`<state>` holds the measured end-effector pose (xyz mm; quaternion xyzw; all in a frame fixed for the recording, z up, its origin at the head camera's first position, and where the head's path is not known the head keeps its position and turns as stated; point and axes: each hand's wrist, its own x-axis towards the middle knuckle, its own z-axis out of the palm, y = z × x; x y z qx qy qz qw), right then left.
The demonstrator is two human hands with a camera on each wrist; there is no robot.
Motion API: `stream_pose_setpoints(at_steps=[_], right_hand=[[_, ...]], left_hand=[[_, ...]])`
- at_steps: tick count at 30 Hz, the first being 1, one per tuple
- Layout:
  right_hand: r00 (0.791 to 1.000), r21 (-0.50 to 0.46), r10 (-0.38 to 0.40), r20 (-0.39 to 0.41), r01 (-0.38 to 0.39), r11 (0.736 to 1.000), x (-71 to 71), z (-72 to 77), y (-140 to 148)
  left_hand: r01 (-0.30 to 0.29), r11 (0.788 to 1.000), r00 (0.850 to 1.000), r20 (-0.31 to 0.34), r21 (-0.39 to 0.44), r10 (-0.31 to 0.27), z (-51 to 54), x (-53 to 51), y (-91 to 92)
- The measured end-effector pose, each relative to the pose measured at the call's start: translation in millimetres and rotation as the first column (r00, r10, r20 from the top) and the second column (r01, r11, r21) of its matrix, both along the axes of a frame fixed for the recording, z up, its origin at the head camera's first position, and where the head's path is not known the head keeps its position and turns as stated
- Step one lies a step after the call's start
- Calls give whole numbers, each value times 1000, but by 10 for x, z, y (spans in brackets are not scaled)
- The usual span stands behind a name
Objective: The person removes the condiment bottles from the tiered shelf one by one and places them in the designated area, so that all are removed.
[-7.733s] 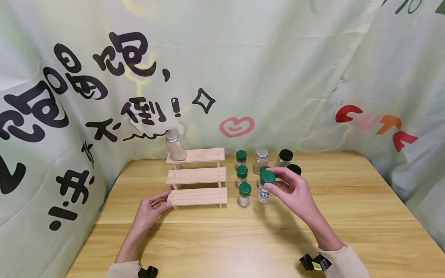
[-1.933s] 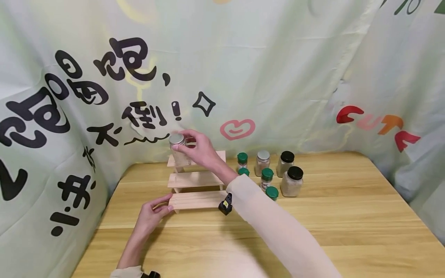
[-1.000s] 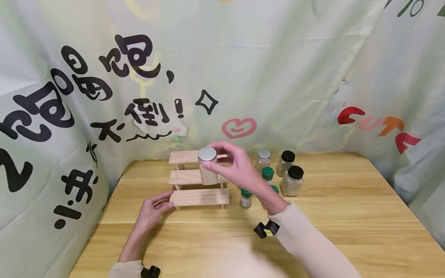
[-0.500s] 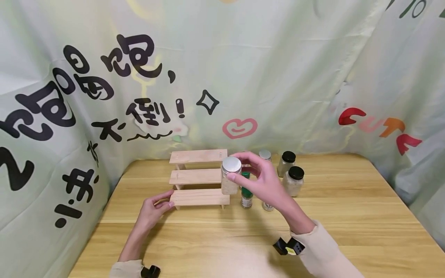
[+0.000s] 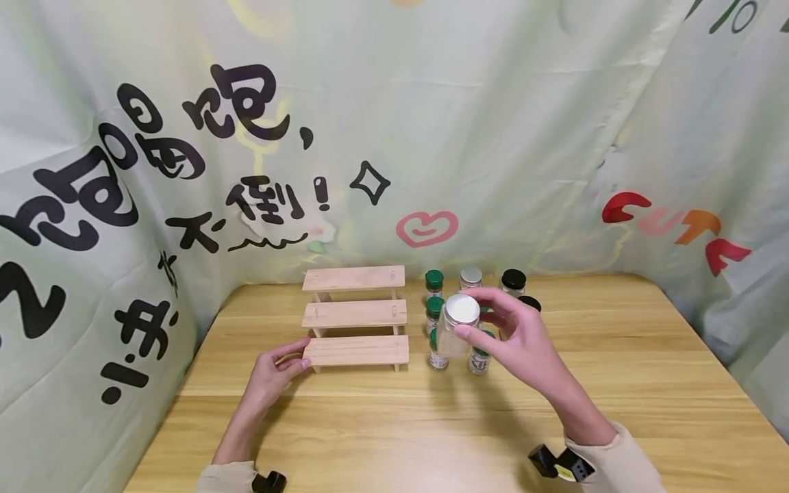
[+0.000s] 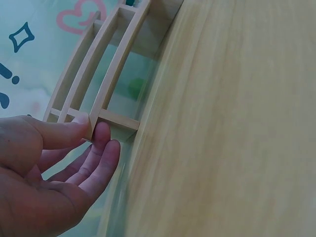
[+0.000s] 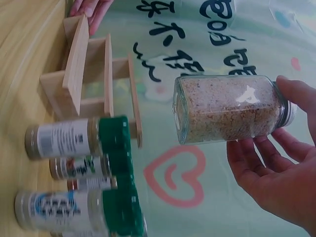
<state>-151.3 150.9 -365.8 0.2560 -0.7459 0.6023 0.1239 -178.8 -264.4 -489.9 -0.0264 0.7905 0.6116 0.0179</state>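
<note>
My right hand (image 5: 514, 335) grips a square glass jar (image 5: 455, 334) by its silver lid and upper side, holding it above the table. Pale pinkish-brown grains fill the jar (image 7: 224, 108) in the right wrist view. Just under and behind it stand several green-capped spice jars (image 5: 434, 281), partly hidden by the held jar and hand. At the left, a three-tier wooden rack (image 5: 354, 313) stands on the table. My left hand (image 5: 275, 373) pinches the left end of its lowest tier; in the left wrist view the thumb lies on one side of the wood, the fingers on the other.
Behind the right hand stand another silver-lidded jar (image 5: 471, 276) and two black-lidded jars (image 5: 514, 279), one mostly hidden. A printed curtain (image 5: 524, 137) hangs behind and beside the wooden table (image 5: 382, 424).
My right hand released a green-capped jar among the others, took the silver-lidded jar off the rack's top tier and carried it right and nearer. My left hand kept its hold on the rack.
</note>
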Motion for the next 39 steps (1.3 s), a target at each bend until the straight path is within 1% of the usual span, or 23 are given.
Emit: stream_pose_setpoints(at_steps=[4,8,12,18,22,32,36,39], right_hand=[[999,4,-41,-20,41,999,50,-24,135],[996,16,-87,-13,87,996,108,-52,261],[994,32,-112,-7,112,993,153,-85,383],[988,61,-151,-17,152,987,193,-162,589],[986,60,-165,-16,165,984,191,-225,718],[981,-8,-194,5,194,981,163,-442,1006],[978,7,-209,15,209,978,157,-547,1079],[975,41,-220,16,220,975,142,-616,1114]], left_hand=[[2,1000,1000,-5,0,-2,-13,-2,-5],[-1,1000,1000,-6,4,1,-23,-13,-1],[-8,1000,1000,-2,7,8,-30,-16,2],[-1,1000,1000,-2,12,1,-27,-5,4],[-2,1000,1000,-2,10,2,-22,-4,0],[0,1000,1000,-11,2,0,-27,-15,2],[0,1000,1000,-14,-1,0,-27,-13,-1],[-2,1000,1000,-17,-11,2,-27,-9,-2]])
